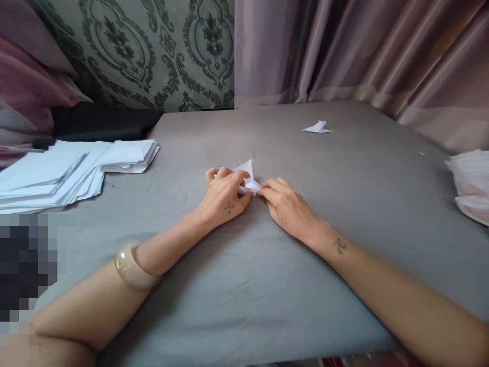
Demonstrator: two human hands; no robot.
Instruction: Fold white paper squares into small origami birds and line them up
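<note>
A small folded piece of white paper (250,184) lies low over the grey cloth, between my two hands. My left hand (228,193) is curled over its left side, thumb at the near edge and fingers on top, hiding part of it. From the right, the fingertips of my right hand (286,205) pinch the paper's right corner. One pointed flap of the paper stands up at the far side. Farther off to the right rests another folded white paper shape (319,127), touched by neither hand.
Stacks of white paper sheets (49,171) lie at the left, with a black cloth (103,121) behind them. A whitish plastic bundle (471,181) sits at the right edge. Curtains (282,51) and a patterned wall (164,51) border the grey-covered surface (237,295). A blurred-out patch covers the lower left.
</note>
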